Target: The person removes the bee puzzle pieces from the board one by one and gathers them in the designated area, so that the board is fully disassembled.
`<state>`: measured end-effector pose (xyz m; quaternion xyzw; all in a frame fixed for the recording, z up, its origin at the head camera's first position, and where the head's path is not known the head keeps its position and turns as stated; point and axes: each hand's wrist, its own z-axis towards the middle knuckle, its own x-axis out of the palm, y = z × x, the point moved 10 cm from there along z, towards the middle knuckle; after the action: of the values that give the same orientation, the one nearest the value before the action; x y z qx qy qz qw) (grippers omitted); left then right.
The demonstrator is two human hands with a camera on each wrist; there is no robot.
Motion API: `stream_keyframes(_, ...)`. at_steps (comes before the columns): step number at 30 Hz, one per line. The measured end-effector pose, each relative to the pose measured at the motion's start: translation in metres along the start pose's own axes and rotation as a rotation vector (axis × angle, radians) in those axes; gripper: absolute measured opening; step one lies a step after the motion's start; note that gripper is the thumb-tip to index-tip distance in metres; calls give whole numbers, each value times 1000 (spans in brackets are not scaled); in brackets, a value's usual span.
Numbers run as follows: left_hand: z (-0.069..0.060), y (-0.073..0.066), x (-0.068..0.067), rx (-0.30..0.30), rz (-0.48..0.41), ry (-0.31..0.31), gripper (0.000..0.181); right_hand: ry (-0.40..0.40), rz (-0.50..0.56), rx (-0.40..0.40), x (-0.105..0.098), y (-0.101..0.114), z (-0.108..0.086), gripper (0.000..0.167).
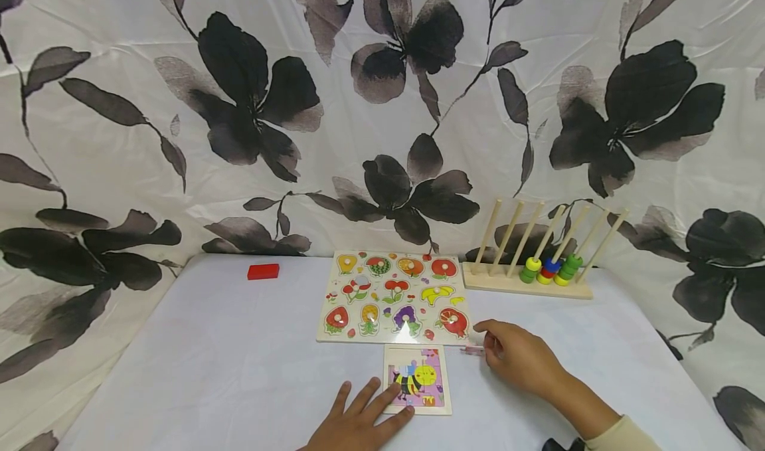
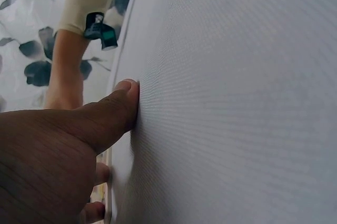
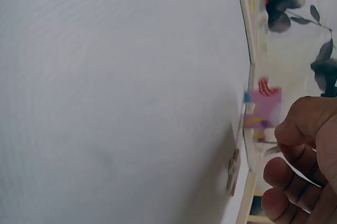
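A small framed bee puzzle [image 1: 443, 378] lies flat near the table's front. My left hand [image 1: 361, 421] is spread beside it, with fingertips over its lower left part; in the left wrist view its thumb [image 2: 118, 108] rests along the white table. To the right of the puzzle, my right hand [image 1: 526, 358] hovers low over the table. In the right wrist view, its thumb and finger pinch a flat pink puzzle piece [image 3: 268, 108] with a striped red mark. Another small piece [image 3: 233, 174] lies on the table just below that hand.
A fruit peg board [image 1: 364, 337] lies directly behind the bee puzzle. Behind it to the right stands a wooden peg rack [image 1: 532, 286] with coloured rings on several rods. One red block [image 1: 263, 271] is at the back left. A floral cloth [image 1: 335, 132] hangs behind the table.
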<state>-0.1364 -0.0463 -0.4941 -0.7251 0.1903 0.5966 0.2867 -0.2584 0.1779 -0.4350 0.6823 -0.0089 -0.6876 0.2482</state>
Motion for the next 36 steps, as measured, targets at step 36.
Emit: stream_keyframes(36, 1, 1, 0, -6, 21, -11, 82, 156, -38, -96, 20, -1, -12, 24)
